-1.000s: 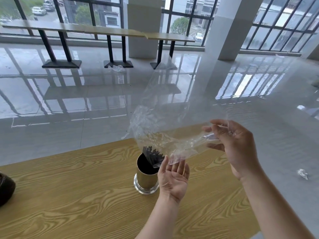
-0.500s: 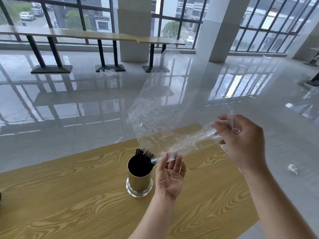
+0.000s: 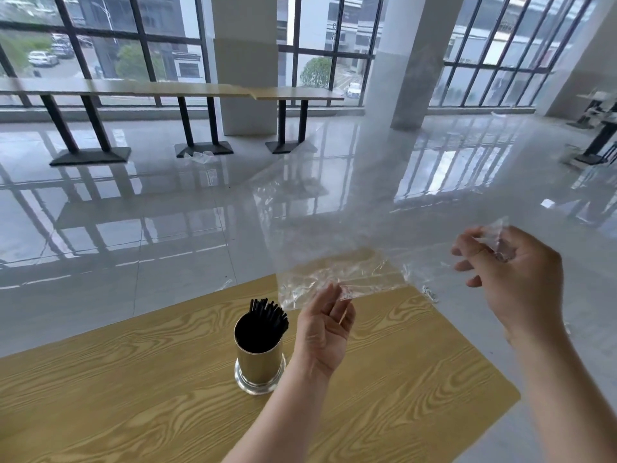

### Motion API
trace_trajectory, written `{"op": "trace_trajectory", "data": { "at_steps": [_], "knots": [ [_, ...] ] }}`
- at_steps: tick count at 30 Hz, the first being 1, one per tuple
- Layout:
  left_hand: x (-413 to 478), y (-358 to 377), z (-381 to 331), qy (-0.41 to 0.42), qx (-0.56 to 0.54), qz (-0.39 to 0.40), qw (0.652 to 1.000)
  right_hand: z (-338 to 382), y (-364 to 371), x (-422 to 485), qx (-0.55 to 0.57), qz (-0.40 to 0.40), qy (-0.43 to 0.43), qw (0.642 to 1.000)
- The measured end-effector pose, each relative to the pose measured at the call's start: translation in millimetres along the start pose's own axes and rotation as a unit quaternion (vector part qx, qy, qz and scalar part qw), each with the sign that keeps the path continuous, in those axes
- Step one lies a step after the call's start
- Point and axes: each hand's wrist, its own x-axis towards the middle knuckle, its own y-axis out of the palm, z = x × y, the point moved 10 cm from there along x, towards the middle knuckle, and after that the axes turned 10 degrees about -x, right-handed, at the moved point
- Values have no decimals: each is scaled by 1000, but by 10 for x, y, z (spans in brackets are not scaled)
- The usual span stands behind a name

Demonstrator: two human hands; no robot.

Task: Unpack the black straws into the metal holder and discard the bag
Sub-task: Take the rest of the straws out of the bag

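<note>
Head view: black straws point(image 3: 267, 315) stand in the metal holder point(image 3: 258, 362), lower centre, on the wooden table point(image 3: 133, 396). The clear plastic bag point(image 3: 350, 228), which looks empty, spans centre-right. Right hand point(image 3: 510, 272) pinches its crumpled corner. Left hand point(image 3: 325, 325) is palm-up, fingers relaxed, tips touching the lower edge. Film judged featherlight, limp and slippery; bunch it in a fist.

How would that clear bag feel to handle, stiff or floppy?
Likely floppy: the bag sags and crinkles between the right hand pinching it and the left hand. Probably very light: thin, see-through film. Its gloss suggests it may slip.
</note>
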Motion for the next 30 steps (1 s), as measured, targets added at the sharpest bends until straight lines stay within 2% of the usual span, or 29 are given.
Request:
{"op": "trace_trajectory", "data": {
  "at_steps": [8,19,26,30],
  "knots": [
    [-159,-113,-698,106,86,-11,990,-198,335,-153,3,35,30,999],
    [-777,-471,-1646,212,106,-37,971,-17,1260,-547,51,118,36,991],
    [-1442,-858,-2383,304,136,-64,941,219,2032,-1092,137,209,72,966],
    [-1968,-1214,-2772,355,151,-107,916,422,2499,-1483,186,269,90,941]
  ]
}}
